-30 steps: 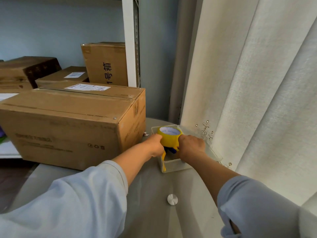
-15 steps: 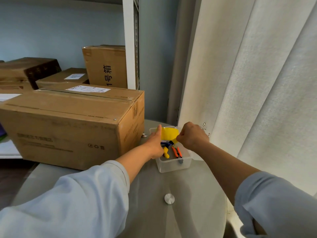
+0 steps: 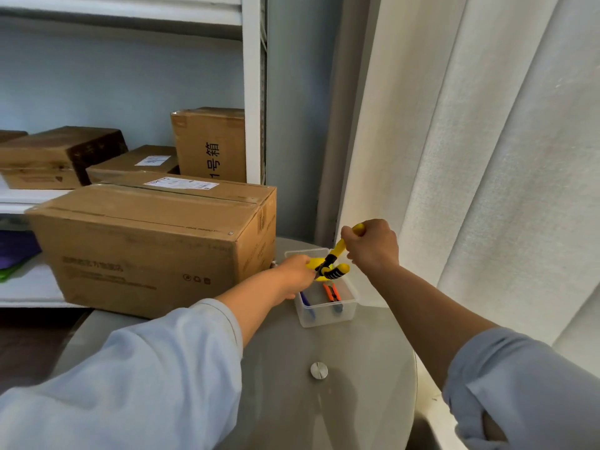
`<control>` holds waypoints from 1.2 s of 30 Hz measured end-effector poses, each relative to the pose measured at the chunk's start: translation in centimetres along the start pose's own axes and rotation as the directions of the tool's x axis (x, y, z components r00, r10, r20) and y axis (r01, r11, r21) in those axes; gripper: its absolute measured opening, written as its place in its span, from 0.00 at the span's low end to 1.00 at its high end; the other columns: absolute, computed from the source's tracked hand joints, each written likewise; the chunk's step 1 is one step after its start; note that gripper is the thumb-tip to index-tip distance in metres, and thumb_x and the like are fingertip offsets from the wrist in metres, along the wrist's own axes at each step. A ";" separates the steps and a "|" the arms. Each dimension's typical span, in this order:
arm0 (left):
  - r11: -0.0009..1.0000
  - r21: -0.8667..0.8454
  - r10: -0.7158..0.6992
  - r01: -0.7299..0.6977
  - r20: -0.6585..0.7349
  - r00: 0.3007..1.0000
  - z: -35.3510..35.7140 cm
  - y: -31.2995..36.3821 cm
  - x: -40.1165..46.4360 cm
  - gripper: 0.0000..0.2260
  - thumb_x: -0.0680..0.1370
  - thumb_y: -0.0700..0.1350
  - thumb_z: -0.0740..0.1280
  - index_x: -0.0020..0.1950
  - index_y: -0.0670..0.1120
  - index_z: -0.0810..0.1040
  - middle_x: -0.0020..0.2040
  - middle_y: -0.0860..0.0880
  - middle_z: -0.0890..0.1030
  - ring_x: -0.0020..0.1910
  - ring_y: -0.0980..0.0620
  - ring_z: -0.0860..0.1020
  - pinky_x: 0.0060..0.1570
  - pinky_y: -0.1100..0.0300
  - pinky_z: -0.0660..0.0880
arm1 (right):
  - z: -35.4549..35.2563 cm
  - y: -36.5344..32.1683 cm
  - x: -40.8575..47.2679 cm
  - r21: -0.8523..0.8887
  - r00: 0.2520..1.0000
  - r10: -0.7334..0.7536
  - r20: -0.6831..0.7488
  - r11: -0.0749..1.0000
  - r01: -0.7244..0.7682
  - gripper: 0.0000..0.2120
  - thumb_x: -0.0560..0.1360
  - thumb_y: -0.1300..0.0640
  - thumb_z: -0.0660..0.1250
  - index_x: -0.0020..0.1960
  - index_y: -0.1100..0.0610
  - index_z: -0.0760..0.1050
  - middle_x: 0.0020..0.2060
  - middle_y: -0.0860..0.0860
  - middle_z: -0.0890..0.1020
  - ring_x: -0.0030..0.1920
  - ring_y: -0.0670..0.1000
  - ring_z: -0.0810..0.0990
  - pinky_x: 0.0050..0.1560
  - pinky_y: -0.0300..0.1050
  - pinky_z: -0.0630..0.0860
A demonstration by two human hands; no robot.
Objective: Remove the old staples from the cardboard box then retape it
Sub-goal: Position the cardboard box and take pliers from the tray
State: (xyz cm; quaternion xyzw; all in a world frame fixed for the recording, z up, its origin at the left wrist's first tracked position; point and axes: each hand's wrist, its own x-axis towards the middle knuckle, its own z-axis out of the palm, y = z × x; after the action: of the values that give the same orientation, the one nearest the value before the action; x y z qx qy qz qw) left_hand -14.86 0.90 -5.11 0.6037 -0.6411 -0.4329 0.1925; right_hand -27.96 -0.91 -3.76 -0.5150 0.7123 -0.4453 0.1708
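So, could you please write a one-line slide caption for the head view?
Right hand lifts yellow-handled pliers from the clear plastic bin beside the brown cardboard box.

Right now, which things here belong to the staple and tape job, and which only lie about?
For the job:
- large cardboard box on the table
- yellow-handled pliers, held by the right hand
- yellow tape roll, at the left hand
- clear tool bin

Lying about:
- shelf boxes
- curtain

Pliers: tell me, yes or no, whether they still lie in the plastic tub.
No, the right hand holds the pliers by one yellow handle above the plastic tub.
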 end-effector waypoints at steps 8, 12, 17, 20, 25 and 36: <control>0.799 -0.575 -0.134 0.174 0.113 0.985 -0.7 1.5 -1.3 0.21 0.79 0.63 0.53 0.59 0.47 0.67 0.49 0.41 0.79 0.48 0.45 0.79 0.49 0.51 0.77 | 0.2 -1.7 -3.3 0.319 0.998 -0.043 -0.034 0.946 0.052 0.09 0.77 0.57 0.64 0.41 0.52 0.81 0.37 0.52 0.84 0.42 0.53 0.83 0.50 0.53 0.81; 0.834 -0.508 -0.162 0.216 0.150 0.975 0.0 1.2 -0.7 0.32 0.73 0.71 0.55 0.66 0.50 0.71 0.64 0.41 0.75 0.62 0.42 0.74 0.61 0.48 0.73 | 1.0 -1.0 -5.1 0.390 0.990 -0.028 0.141 0.921 -0.029 0.10 0.76 0.59 0.65 0.39 0.50 0.81 0.34 0.49 0.83 0.43 0.52 0.83 0.49 0.48 0.81; 0.795 -0.558 -0.233 0.239 0.083 0.969 0.4 -0.6 0.0 0.27 0.75 0.66 0.58 0.62 0.45 0.73 0.55 0.41 0.79 0.54 0.43 0.79 0.57 0.47 0.76 | 0.0 -0.6 -5.3 0.422 0.898 0.079 0.433 0.862 -0.279 0.06 0.75 0.60 0.64 0.43 0.58 0.80 0.41 0.55 0.84 0.43 0.54 0.83 0.41 0.43 0.80; 0.863 -0.459 -0.204 0.211 0.066 0.977 0.4 -0.8 -0.4 0.20 0.79 0.59 0.57 0.59 0.44 0.72 0.49 0.43 0.78 0.41 0.47 0.78 0.40 0.52 0.79 | -0.1 0.9 -4.8 0.494 0.893 0.241 0.380 0.763 -0.416 0.12 0.75 0.59 0.59 0.43 0.61 0.81 0.36 0.55 0.84 0.40 0.54 0.82 0.46 0.46 0.77; 0.961 0.019 -0.275 0.274 0.118 0.954 0.3 -1.7 -1.7 0.23 0.80 0.58 0.54 0.63 0.42 0.69 0.56 0.38 0.76 0.52 0.39 0.79 0.53 0.47 0.76 | 1.4 4.3 -4.1 0.204 0.866 0.498 -0.045 0.853 -0.480 0.15 0.77 0.60 0.58 0.61 0.58 0.75 0.56 0.58 0.76 0.57 0.59 0.74 0.58 0.49 0.72; 0.887 0.255 -0.436 0.385 0.190 0.880 1.6 -4.9 -2.6 0.27 0.82 0.55 0.48 0.77 0.56 0.37 0.75 0.40 0.57 0.65 0.35 0.71 0.58 0.42 0.73 | 4.3 5.9 -3.2 0.463 0.814 0.572 0.103 0.697 -0.548 0.20 0.76 0.60 0.58 0.66 0.66 0.67 0.50 0.57 0.71 0.48 0.56 0.71 0.50 0.50 0.71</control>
State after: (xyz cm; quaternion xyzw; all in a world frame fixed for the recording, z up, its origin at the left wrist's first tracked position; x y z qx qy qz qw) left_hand -12.61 4.37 -9.10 0.6860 -0.5582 -0.4642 -0.0482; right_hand -27.07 0.39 -11.58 -0.2051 0.7082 -0.5439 0.4006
